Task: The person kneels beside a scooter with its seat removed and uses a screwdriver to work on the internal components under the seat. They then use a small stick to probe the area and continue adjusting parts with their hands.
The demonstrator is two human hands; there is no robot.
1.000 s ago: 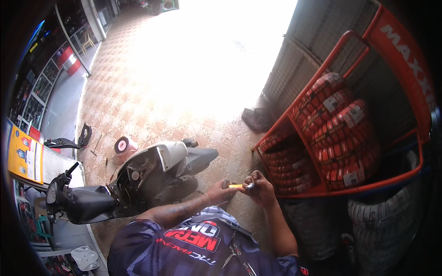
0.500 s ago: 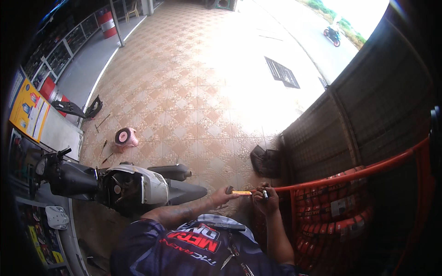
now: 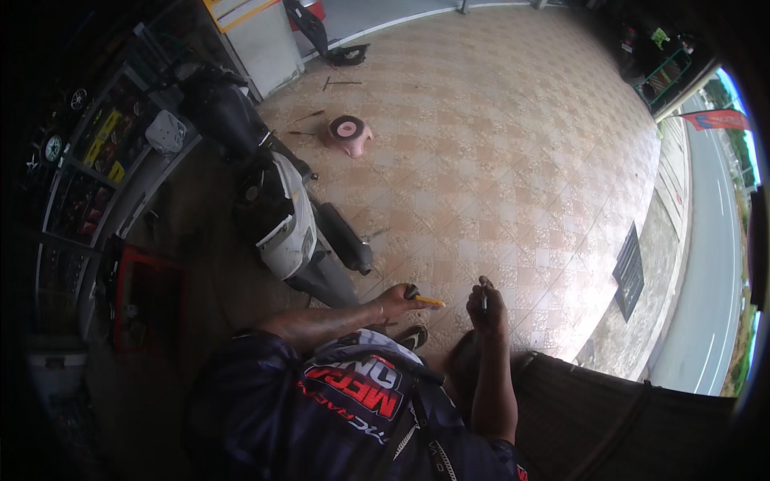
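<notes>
My left hand is closed around a narrow yellow-orange piece with a dark end; its kind is unclear. The piece points right, toward my other hand. My right hand, raised a little to the right and apart from it, has its fingers closed on a small slim silvery piece, mostly hidden by the fingers. Left of my hands stands a motor scooter with white and black panels; its rear end is nearest my left hand.
On the tiled floor stands a pink stool with a dark ring on top. A T-handle wrench and screwdrivers lie beyond it. Display shelves line the left. A floor grate and a road are at right.
My view has swung to the right, so the stool and scooter appear higher and the red rack has left the picture. My hands have moved farther apart, both still holding their pieces.
</notes>
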